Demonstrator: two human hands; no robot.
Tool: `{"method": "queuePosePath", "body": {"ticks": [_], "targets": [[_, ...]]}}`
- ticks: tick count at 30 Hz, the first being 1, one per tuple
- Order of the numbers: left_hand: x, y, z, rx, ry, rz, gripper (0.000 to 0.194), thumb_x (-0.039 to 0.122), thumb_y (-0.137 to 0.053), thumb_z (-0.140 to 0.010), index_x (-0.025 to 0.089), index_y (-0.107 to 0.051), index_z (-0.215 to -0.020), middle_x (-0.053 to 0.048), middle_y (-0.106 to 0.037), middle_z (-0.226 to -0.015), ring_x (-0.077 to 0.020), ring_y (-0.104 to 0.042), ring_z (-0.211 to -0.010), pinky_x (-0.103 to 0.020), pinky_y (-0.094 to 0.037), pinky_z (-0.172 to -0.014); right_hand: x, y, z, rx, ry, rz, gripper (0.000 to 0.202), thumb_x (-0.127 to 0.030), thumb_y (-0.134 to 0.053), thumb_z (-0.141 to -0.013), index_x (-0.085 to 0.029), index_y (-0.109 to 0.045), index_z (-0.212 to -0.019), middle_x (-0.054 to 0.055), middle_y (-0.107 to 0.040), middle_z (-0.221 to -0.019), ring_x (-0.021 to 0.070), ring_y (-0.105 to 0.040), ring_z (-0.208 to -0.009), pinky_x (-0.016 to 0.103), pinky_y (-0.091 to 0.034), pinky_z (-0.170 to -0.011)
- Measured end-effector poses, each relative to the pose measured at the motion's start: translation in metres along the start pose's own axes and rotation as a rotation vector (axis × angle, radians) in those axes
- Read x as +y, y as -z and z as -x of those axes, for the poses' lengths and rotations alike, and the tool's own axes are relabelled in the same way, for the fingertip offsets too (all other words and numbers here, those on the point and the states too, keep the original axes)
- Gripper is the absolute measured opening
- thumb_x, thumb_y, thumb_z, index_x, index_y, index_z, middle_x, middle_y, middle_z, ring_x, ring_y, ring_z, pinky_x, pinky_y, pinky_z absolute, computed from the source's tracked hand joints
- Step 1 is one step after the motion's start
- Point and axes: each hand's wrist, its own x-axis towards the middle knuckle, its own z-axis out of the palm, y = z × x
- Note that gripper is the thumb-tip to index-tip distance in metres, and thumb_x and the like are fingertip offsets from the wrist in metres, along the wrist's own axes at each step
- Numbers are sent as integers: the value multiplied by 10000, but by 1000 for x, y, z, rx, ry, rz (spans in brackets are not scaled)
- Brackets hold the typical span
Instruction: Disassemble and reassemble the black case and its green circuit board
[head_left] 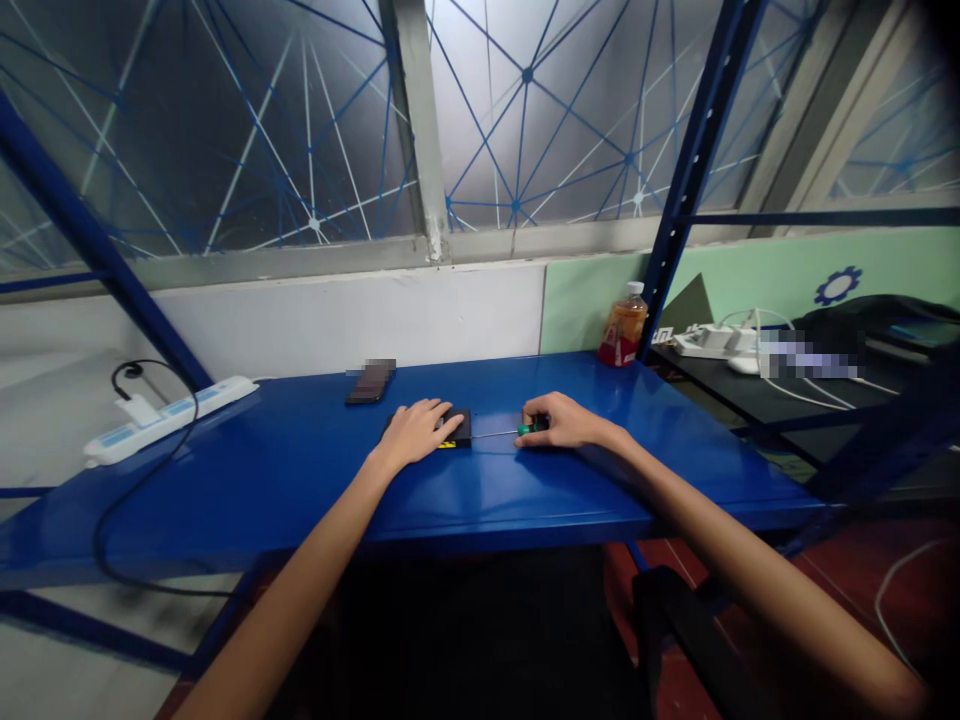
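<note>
Black box (463,430) risk: may skid on the counter (300,490) if the left hand (418,430) holds it too lightly.
Screwdriver (523,430) risk: tip may slip off box's right side if misaligned; contact unclear.
Box position: under left fingers, thumb apart; can't tell if they grip its far edge.
Right hand (559,418): right of box, fingers clamped on screwdriver handle.

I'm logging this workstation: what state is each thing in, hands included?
Left hand: laid over the black box.
Right hand: closed around the screwdriver.
Black box: flat on the table, partly covered.
Screwdriver: held roughly level, tip at the box's side; contact unclear.
Bottle: upright, capped.
Phone-like slab: lying flat.
Left power strip: plug inserted.
</note>
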Motion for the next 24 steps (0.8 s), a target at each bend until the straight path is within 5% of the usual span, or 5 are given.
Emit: {"method": "queuePosePath", "body": {"ticks": [11, 24], "targets": [[-3, -1, 0, -7, 17, 35, 657, 653, -189, -944, 257, -577, -1298, -59, -565, -1373, -284, -485, -1285, -411, -395, -1021, 0, 0, 0, -63, -2, -111, 471, -551, -453, -898, -158, -584, -676, -4, -542, -612, 103, -423, -553, 249, -274, -542], [1, 6, 2, -43, 34, 68, 660, 656, -190, -941, 258, -567, -1309, -62, -547, -1391, -290, -469, -1295, -429, -386, -1024, 0, 0, 1, -56, -40, -169, 397, -542, -697, -711, -172, -557, -744, -15, -565, -644, 109, -450, -577, 238, -295, -543]]}}
